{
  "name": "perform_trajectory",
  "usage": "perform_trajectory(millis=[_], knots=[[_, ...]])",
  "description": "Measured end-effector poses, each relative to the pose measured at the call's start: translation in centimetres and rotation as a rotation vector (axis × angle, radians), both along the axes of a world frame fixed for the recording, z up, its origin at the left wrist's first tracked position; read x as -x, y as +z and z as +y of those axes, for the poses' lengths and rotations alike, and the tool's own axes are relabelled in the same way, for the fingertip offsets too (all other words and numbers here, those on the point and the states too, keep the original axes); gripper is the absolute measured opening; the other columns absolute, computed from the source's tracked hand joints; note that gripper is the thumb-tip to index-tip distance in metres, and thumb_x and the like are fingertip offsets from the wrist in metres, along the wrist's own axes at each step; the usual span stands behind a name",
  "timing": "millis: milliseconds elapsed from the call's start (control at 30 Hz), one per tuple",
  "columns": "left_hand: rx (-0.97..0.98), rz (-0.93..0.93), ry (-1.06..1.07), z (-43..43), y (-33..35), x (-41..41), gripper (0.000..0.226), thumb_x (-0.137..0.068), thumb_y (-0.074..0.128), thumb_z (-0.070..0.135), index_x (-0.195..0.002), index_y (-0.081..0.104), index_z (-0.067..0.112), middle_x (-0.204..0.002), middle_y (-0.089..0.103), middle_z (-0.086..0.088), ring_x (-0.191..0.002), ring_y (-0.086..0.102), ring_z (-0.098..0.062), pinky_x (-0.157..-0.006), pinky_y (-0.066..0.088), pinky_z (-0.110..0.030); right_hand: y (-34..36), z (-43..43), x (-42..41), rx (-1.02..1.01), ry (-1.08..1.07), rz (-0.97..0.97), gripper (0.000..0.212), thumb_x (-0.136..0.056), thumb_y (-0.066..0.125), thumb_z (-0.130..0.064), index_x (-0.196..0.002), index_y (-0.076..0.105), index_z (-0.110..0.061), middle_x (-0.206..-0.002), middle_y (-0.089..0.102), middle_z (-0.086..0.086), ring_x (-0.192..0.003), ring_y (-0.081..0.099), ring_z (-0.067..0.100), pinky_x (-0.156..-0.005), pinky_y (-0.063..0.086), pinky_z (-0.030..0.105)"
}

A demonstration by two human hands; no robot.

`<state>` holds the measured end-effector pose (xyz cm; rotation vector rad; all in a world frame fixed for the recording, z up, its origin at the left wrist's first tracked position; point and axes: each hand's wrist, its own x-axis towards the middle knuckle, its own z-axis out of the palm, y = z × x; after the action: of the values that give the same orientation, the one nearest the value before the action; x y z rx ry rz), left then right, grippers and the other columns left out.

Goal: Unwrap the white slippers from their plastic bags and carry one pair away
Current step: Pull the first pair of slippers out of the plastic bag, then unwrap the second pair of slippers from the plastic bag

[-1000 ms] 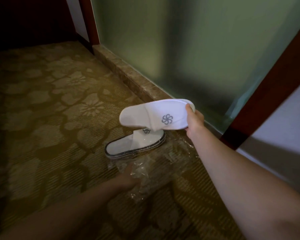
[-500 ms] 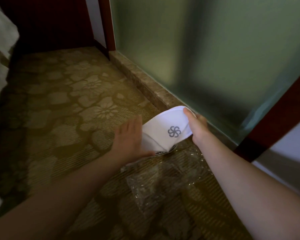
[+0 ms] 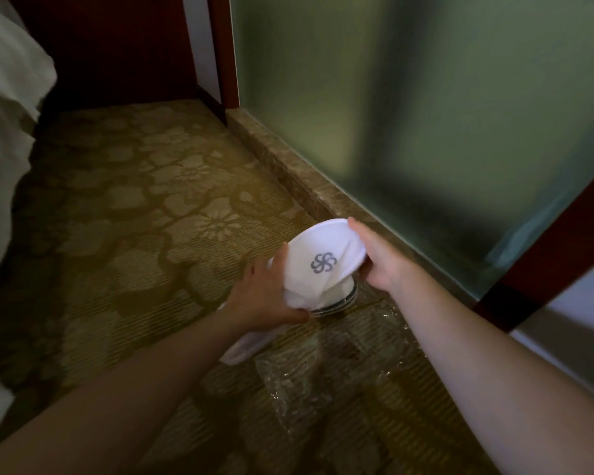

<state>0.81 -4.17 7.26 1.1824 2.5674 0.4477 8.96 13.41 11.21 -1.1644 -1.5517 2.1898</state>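
Observation:
A white slipper [image 3: 323, 258] with a grey swirl logo is held above the carpet between both hands. My right hand [image 3: 379, 262] grips its toe end by the glass wall. My left hand [image 3: 266, 296] clasps its other side, thumb on the white fabric. A second slipper [image 3: 340, 301] shows beneath as a striped sole edge, and a white part sticks out below my left wrist. A crumpled clear plastic bag [image 3: 326, 368] lies on the carpet between my forearms.
A frosted glass wall [image 3: 408, 114] on a stone sill [image 3: 299, 180] runs along the right. White bedding [image 3: 4, 166] hangs at the left edge. Dark red wood frames stand at the back and at the right. Floral carpet [image 3: 151, 217] covers the floor.
My left hand rose from the plastic bag on the floor and closed on the slipper that my right hand holds. The slipper on the carpet is now mostly hidden beneath the held one.

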Motion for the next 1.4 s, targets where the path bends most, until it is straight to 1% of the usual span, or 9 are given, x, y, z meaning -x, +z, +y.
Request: perform_trajectory(millis=[233, 367, 567, 733, 867, 967, 1100, 1267, 1400], knots=[[-0.369, -0.665, 0.101, 1.0, 1.4, -0.8, 0.114, -0.057, 0.069, 0.061, -0.148, 0.012, 0.023, -0.147, 0.031, 0.007, -0.125, 0.036, -0.008, -0.101, 0.033, -0.028, 1.5, -2.5, 1.6, 0.043, 0.187, 0.079, 0.06, -0.085, 0.05, -0.058, -0.13, 0.049, -0.019, -0.11, 0.064, 0.008, -0.1, 0.063, 0.023, -0.083, 0.053, 0.038], [-0.418, -0.812, 0.093, 1.3, 1.9, -1.2, 0.101, -0.068, 0.062, 0.068, -0.148, 0.017, 0.028, -0.146, 0.034, 0.01, -0.124, 0.04, -0.008, -0.107, 0.035, -0.032, 1.3, -2.8, 1.8, -0.082, 0.183, 0.048, 0.062, -0.08, 0.057, -0.059, -0.132, 0.05, -0.026, -0.121, 0.064, 0.007, -0.106, 0.063, 0.024, -0.094, 0.051, 0.043], [-0.461, -0.795, 0.133, 1.7, 1.9, -0.6, 0.097, -0.069, 0.059, 0.066, -0.149, 0.015, 0.031, -0.143, 0.039, 0.007, -0.124, 0.046, -0.013, -0.096, 0.043, -0.029, 1.5, -3.3, 2.1, -0.158, 0.122, 0.051, 0.094, -0.048, 0.068, -0.07, -0.13, 0.054, -0.026, -0.129, 0.062, 0.003, -0.12, 0.056, 0.027, -0.107, 0.035, 0.056], [-0.486, -0.914, 0.175, 1.8, 2.3, 0.2, 0.096, -0.067, 0.061, 0.069, -0.146, 0.025, 0.027, -0.14, 0.05, -0.002, -0.119, 0.056, -0.019, -0.097, 0.048, -0.036, 1.1, -2.7, 1.7, -0.177, -0.11, 0.042, 0.04, -0.088, 0.056, -0.039, -0.119, 0.055, -0.015, -0.095, 0.066, 0.005, -0.087, 0.065, 0.024, -0.08, 0.055, 0.04], [-0.465, -0.908, 0.269, 1.6, 2.3, 0.8, 0.083, -0.084, 0.048, 0.06, -0.151, 0.017, 0.023, -0.151, 0.036, -0.005, -0.135, 0.04, -0.022, -0.099, 0.035, -0.03, 0.7, -2.0, 1.1, -0.182, -0.272, 0.055, 0.044, -0.093, 0.051, -0.031, -0.132, 0.048, -0.01, -0.112, 0.061, 0.01, -0.092, 0.059, 0.024, -0.078, 0.048, 0.033], [-0.458, -0.823, 0.305, 0.8, 2.0, 1.6, 0.099, -0.069, 0.055, 0.07, -0.149, 0.018, 0.027, -0.151, 0.035, 0.001, -0.129, 0.041, -0.017, -0.103, 0.032, -0.03, 0.8, -1.5, 0.8, -0.161, -0.338, 0.076, 0.041, -0.093, 0.054, -0.029, -0.128, 0.05, -0.011, -0.101, 0.057, 0.005, -0.09, 0.055, 0.023, -0.079, 0.044, 0.031], [-0.443, -0.788, 0.384, -0.7, 2.9, 3.4, 0.086, -0.081, 0.042, 0.068, -0.15, 0.016, 0.023, -0.148, 0.033, -0.003, -0.138, 0.033, -0.024, -0.107, 0.027, -0.035, 0.4, -1.5, 0.8, -0.128, -0.32, 0.068, 0.043, -0.086, 0.064, -0.024, -0.127, 0.053, -0.013, -0.106, 0.061, 0.007, -0.093, 0.059, 0.024, -0.082, 0.05, 0.035], [-0.509, -0.771, 0.422, -3.9, 3.7, 6.2, 0.067, -0.094, 0.014, 0.057, -0.145, 0.035, 0.019, -0.149, 0.039, -0.009, -0.121, 0.049, -0.022, -0.098, 0.032, -0.032, -0.3, -2.2, 1.6, -0.098, -0.223, 0.032, 0.062, -0.082, 0.068, -0.021, -0.138, 0.041, -0.024, -0.118, 0.056, 0.004, -0.101, 0.057, 0.025, -0.076, 0.049, 0.037], [-0.279, -0.567, 0.544, -8.1, 1.3, 9.2, 0.064, -0.097, 0.025, 0.048, -0.146, 0.031, 0.007, -0.151, 0.035, -0.017, -0.136, 0.037, -0.033, -0.11, 0.028, -0.039, -1.3, -4.0, 3.0, -0.127, -0.168, 0.03, 0.056, -0.082, 0.067, -0.021, -0.134, 0.047, -0.021, -0.117, 0.06, 0.005, -0.096, 0.058, 0.025, -0.071, 0.05, 0.035]])
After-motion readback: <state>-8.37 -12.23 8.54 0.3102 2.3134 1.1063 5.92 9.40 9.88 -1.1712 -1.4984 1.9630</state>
